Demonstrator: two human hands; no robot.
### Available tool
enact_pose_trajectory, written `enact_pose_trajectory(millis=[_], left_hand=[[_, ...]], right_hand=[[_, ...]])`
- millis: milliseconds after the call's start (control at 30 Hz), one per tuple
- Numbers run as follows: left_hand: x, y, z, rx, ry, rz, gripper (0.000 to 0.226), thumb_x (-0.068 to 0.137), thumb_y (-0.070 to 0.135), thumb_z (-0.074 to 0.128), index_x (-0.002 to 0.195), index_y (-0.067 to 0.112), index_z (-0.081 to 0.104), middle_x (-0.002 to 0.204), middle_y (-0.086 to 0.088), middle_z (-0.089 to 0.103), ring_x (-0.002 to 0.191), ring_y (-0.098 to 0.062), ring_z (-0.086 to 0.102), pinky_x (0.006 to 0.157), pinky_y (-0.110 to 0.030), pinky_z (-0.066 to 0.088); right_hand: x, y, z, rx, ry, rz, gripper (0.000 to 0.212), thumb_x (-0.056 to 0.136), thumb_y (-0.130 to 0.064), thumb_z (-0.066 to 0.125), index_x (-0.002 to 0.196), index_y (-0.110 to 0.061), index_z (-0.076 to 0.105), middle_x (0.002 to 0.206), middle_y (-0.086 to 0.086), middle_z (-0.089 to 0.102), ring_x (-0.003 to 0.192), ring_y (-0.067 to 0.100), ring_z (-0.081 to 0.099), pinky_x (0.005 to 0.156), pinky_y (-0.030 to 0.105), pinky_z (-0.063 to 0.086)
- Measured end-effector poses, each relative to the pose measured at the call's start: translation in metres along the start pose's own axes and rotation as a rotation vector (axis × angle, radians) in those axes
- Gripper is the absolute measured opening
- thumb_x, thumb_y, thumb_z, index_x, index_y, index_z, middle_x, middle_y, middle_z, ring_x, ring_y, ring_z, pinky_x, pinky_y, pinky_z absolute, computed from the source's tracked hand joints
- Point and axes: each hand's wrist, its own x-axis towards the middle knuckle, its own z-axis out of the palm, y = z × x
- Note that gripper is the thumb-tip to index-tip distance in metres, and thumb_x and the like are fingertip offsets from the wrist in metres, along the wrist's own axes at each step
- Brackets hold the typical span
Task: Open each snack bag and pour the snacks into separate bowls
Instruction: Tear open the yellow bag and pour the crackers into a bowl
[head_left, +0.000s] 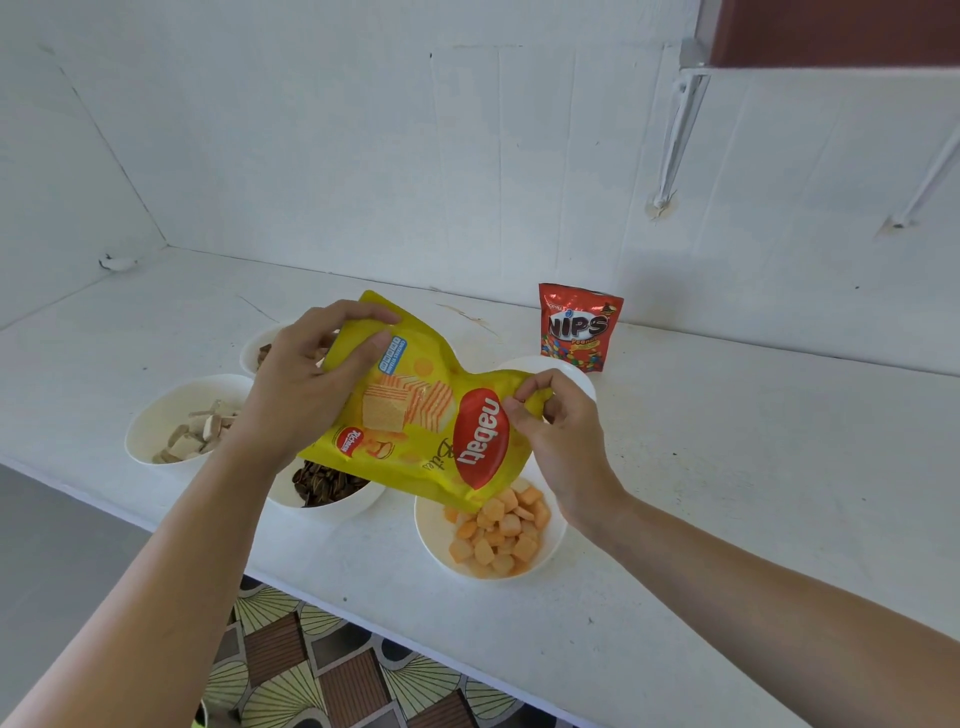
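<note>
A yellow Nabati wafer bag (415, 410) hangs tipped over, its mouth down above a white bowl (556, 540) that holds orange wafer bites (498, 535). My left hand (311, 374) grips the bag's raised bottom end. My right hand (550, 431) pinches the bag's edge near its mouth. A red Nips bag (577, 327) stands upright at the back, closed. A white bowl (582, 379) sits in front of it, mostly hidden behind my right hand and the yellow bag.
A white bowl (156, 415) at the left holds pale wafer pieces. Another bowl (337, 504) holds dark seeds, and a bowl (254, 348) behind my left hand holds brown snacks. The white counter's (727, 493) front edge runs diagonally, with patterned floor (322, 665) below.
</note>
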Motion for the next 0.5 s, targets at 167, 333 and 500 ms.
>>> enact_pose_trajectory(millis=[167,333,500], left_hand=[[0.002,0.016,-0.004,-0.018,-0.085,0.022,0.032,0.082,0.025,0.083,0.111,0.034,0.075,0.105,0.006,0.074,0.093,-0.013,0.073,0.075,-0.036,0.064],[0.007,0.018,-0.001,0.100,-0.139,0.050,0.032,0.082,0.031,0.082,0.109,0.046,0.073,0.113,0.012,0.071,0.100,-0.008,0.070,0.077,-0.029,0.062],[0.007,0.019,-0.002,0.103,-0.112,0.071,0.032,0.084,0.031,0.081,0.111,0.045,0.072,0.115,0.013,0.069,0.104,-0.014,0.068,0.083,-0.046,0.062]], right_hand=[[-0.003,0.007,0.001,0.081,-0.005,0.110,0.011,0.094,-0.017,0.068,0.089,-0.015,0.058,0.093,0.002,0.074,0.091,0.014,0.072,0.080,0.032,0.061],[-0.008,0.014,0.003,0.084,0.002,0.199,0.014,0.094,-0.019,0.068,0.086,-0.017,0.056,0.096,0.007,0.074,0.097,0.018,0.071,0.088,0.038,0.059],[-0.006,0.008,0.002,0.111,-0.012,0.178,0.015,0.095,-0.019,0.067,0.085,-0.018,0.055,0.095,0.006,0.074,0.097,0.018,0.070,0.086,0.034,0.059]])
